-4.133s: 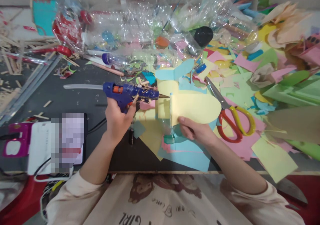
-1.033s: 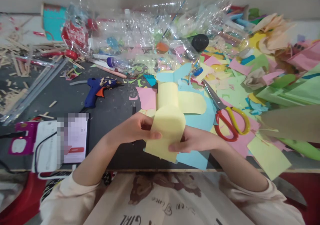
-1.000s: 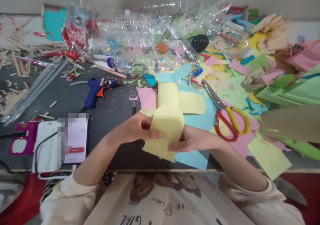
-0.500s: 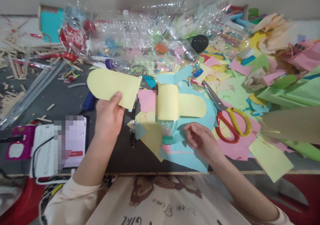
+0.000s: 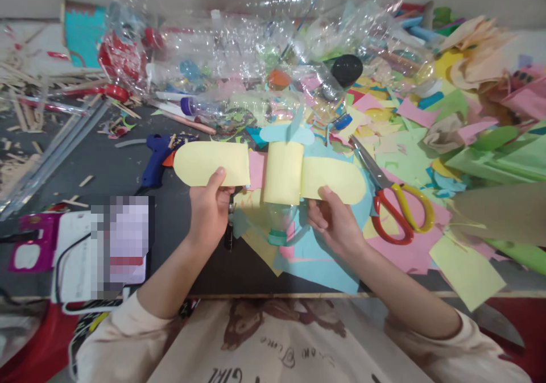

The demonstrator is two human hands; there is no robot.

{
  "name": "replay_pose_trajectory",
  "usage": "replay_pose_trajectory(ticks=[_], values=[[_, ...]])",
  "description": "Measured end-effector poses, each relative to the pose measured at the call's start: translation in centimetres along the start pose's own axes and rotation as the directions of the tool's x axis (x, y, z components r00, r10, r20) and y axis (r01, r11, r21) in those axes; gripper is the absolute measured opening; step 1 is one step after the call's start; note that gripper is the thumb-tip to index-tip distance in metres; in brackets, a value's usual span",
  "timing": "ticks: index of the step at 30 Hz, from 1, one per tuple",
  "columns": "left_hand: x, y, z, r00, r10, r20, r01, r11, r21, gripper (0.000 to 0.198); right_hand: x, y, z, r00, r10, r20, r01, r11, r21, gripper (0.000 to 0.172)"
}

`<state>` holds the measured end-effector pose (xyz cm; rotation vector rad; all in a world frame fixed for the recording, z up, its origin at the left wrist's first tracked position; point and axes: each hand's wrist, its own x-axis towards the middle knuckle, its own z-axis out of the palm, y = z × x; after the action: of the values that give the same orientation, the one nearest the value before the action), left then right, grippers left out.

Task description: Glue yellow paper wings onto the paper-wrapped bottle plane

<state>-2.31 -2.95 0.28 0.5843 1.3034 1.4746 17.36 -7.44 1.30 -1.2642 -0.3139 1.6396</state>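
Between thumb and fingers, my left hand [image 5: 210, 212] holds a loose yellow paper wing [image 5: 200, 163], rounded at its far-left end. Its straight edge faces a small bottle wrapped in yellow paper [image 5: 283, 173], with a gap between them. A second yellow paper wing [image 5: 341, 179] sticks out from the bottle's right side, and my right hand [image 5: 336, 218] pinches its lower edge. Light-blue paper fins [image 5: 288, 133] sit at the bottle's far end. The clear neck and green cap [image 5: 278, 237] point toward me.
Red-and-yellow scissors [image 5: 396, 201] lie on paper scraps at the right. A blue glue gun [image 5: 156, 158] rests left of the loose wing. Clear plastic bottles [image 5: 239, 48] are piled along the back. A phone [image 5: 128, 241] lies at the left front, near wood sticks [image 5: 21, 113].
My left hand has brought the loose wing rightward, lower and more level, nearer the bottle. My right hand has risen and taken hold of the attached wing.
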Motion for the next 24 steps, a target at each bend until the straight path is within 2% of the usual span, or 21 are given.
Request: replay_pose_trajectory(ticks=[4, 6, 9, 12, 17, 24], values=[[-0.3, 0.1, -0.1, 0.999, -0.022, -0.040, 0.022, 1.000, 0.013, 0.041, 1.3, 0.1, 0.3, 0.990, -0.139, 0.012, 0.140, 0.986, -0.090, 0.037], [-0.6, 0.2, 0.0, 0.998, -0.033, -0.050, 0.034, 0.999, 0.013, 0.045, 2.0, 0.2, 0.1, 0.968, -0.241, -0.071, 0.236, 0.969, -0.065, 0.028], [-1.2, 0.5, 0.2, 0.997, -0.075, -0.014, 0.075, 0.997, -0.006, 0.051, 2.8, 0.2, -0.4, 0.925, -0.325, -0.199, 0.324, 0.945, -0.039, 0.035], [-1.8, 0.4, 0.4, 0.991, -0.132, 0.028, 0.132, 0.991, 0.008, 0.053, 3.2, 0.1, -0.9, 0.917, -0.331, -0.222, 0.332, 0.943, -0.036, 0.036], [-2.1, -0.1, 0.7, 0.978, -0.209, 0.012, 0.209, 0.978, 0.014, 0.046, 3.5, 0.0, -1.2, 0.926, -0.314, -0.210, 0.317, 0.948, -0.019, 0.033], [-1.7, -1.3, -0.5, 0.969, -0.243, -0.030, 0.245, 0.968, 0.048, 0.034, 3.4, 0.1, -1.2, 0.930, -0.307, -0.203, 0.307, 0.951, -0.029, 0.039]])
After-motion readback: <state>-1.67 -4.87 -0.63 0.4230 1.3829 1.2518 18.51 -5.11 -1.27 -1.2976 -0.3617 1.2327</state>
